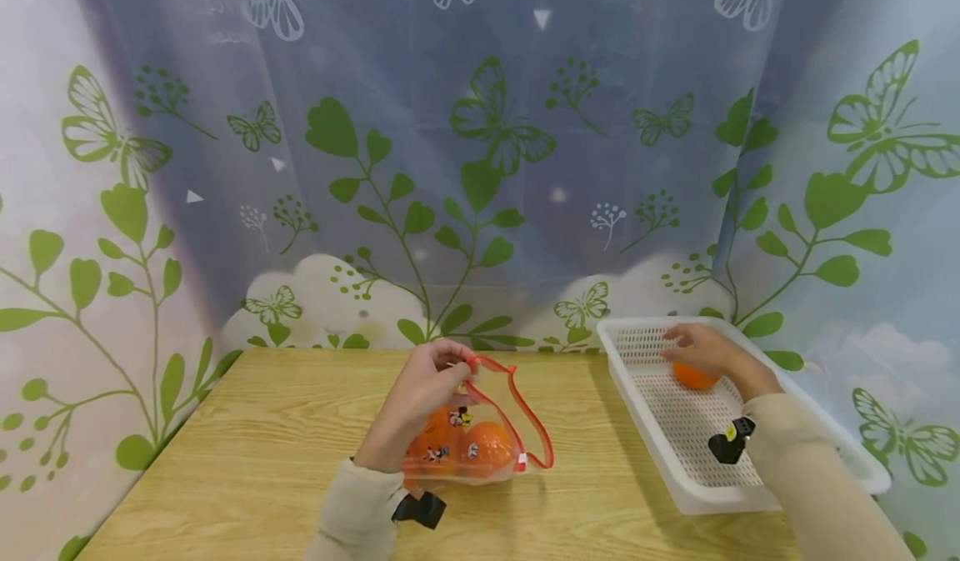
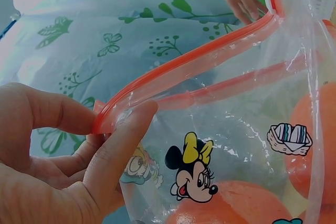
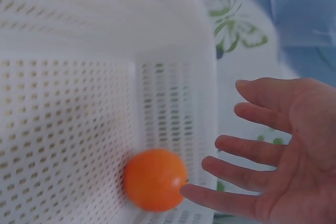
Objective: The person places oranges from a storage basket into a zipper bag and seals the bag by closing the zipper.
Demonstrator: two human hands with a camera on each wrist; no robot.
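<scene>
In the head view my left hand [image 1: 423,390] pinches the upper edge of a clear zipper bag [image 2: 236,124] with a red zip rim. The bag's mouth gapes toward the right, and its white slider hangs at the far end. Several oranges [image 1: 489,447] lie inside behind printed cartoon figures. Over the far end of a white plastic basket [image 1: 648,453] hovers my right hand [image 1: 708,351], fingers spread and holding nothing. A single orange [image 3: 156,179] sits in the basket's corner just beneath that hand; whether a fingertip touches it, I cannot tell.
The bag rests on a wood-grain table [image 1: 277,453], with the basket at its right side. Behind the table hangs a patterned cloth [image 1: 517,236] with green leaves and butterflies. The basket has raised, perforated walls.
</scene>
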